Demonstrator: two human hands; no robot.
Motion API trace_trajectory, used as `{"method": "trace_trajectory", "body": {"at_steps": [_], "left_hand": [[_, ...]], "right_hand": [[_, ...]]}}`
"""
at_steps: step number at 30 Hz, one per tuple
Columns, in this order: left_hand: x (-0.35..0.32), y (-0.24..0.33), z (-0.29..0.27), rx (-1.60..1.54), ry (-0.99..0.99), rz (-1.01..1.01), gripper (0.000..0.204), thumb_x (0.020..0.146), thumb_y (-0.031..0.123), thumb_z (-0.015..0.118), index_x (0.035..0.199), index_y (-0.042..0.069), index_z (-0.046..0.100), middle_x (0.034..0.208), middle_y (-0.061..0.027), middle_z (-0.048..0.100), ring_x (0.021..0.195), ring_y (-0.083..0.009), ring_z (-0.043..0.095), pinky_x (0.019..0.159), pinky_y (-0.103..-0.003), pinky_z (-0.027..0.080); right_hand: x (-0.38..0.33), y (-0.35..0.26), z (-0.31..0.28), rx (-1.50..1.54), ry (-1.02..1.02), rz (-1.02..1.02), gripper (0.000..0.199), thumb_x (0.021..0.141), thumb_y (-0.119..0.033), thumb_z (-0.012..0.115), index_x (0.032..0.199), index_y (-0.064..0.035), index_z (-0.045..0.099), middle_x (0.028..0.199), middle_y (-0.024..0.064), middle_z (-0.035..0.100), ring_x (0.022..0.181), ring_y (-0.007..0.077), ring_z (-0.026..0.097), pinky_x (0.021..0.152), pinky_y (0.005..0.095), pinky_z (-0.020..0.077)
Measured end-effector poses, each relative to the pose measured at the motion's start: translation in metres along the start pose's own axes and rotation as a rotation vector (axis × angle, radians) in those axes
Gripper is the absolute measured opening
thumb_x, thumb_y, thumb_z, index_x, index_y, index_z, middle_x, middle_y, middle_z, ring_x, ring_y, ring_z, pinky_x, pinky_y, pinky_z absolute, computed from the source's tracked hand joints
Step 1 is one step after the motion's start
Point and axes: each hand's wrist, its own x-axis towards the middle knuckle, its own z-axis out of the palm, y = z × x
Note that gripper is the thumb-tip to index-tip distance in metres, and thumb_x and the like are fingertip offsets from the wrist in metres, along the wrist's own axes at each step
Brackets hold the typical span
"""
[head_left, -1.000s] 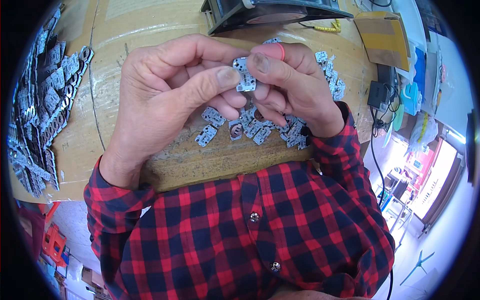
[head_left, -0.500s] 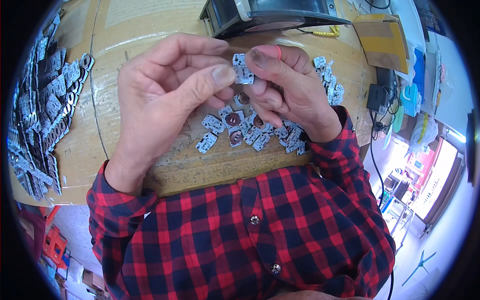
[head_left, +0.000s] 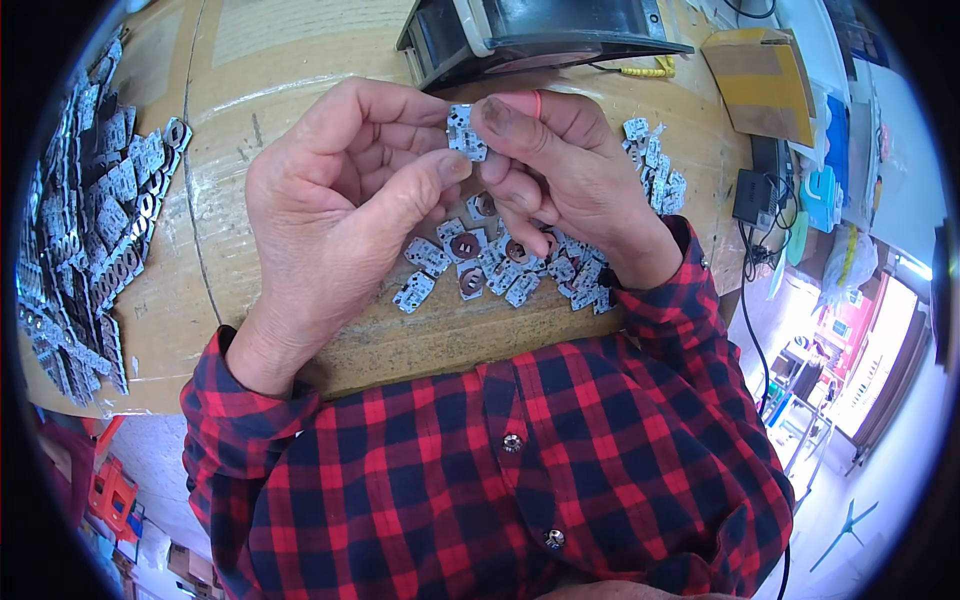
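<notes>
A small white circuit board [head_left: 463, 135] with dark marks is held up above the table between my two hands. My right hand [head_left: 580, 165] pinches its right side between thumb and bent fingers; a pink-red band circles one finger. My left hand [head_left: 335, 190] is closed about the left side, its thumb tip at the lower corner and its curled fingers partly behind. Below the hands lies a loose pile of similar boards [head_left: 520, 288], several with a round brown disc [head_left: 465, 246] on them.
Stacked board panels [head_left: 120, 190] cover the left of the table. A dark-framed fan [head_left: 540, 35] stands at the back. To the right are more small boards [head_left: 655, 170], an open cardboard box [head_left: 765, 85] and a black adapter [head_left: 755, 195] with cables.
Both hands and the board have shifted slightly left. My left thumb and fingers have come in closer round the board's left edge. The pile looks the same.
</notes>
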Motion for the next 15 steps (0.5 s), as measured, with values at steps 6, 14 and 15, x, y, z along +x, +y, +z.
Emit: {"method": "trace_trajectory", "body": {"at_steps": [6, 14, 15], "left_hand": [[-0.0004, -0.0012, -0.0001, 0.002, 0.009, 0.025, 0.027, 0.085, -0.002, 0.063, 0.11, -0.006, 0.056, 0.094, -0.0087, 0.065, 0.082, -0.011, 0.063, 0.071, -0.022, 0.051], [-0.0008, -0.0023, -0.0002, 0.044, 0.043, 0.075, 0.024, 0.084, -0.002, 0.065, 0.107, -0.005, 0.058, 0.091, -0.0079, 0.065, 0.081, -0.0092, 0.062, 0.07, -0.02, 0.049], [-0.0015, -0.0025, -0.0003, 0.071, 0.051, 0.084, 0.022, 0.083, -0.003, 0.066, 0.104, -0.005, 0.059, 0.089, -0.0069, 0.065, 0.079, -0.0086, 0.062, 0.069, -0.02, 0.049]], "right_hand": [[-0.0003, -0.0009, 0.0004, -0.005, -0.024, -0.008, 0.036, 0.096, -0.029, 0.056, 0.077, 0.0018, 0.06, 0.049, 0.0006, 0.042, 0.034, 0.0065, 0.035, 0.029, 0.0243, 0.0368], [0.0021, 0.002, 0.0012, 0.007, -0.005, -0.024, 0.034, 0.096, -0.028, 0.055, 0.079, 0.001, 0.06, 0.051, 0.0009, 0.043, 0.034, 0.0063, 0.034, 0.029, 0.0244, 0.0363], [0.0026, 0.0017, 0.0015, 0.008, -0.007, -0.023, 0.034, 0.096, -0.028, 0.055, 0.079, 0.001, 0.06, 0.051, 0.0009, 0.043, 0.034, 0.0063, 0.034, 0.029, 0.0244, 0.0363]]}}
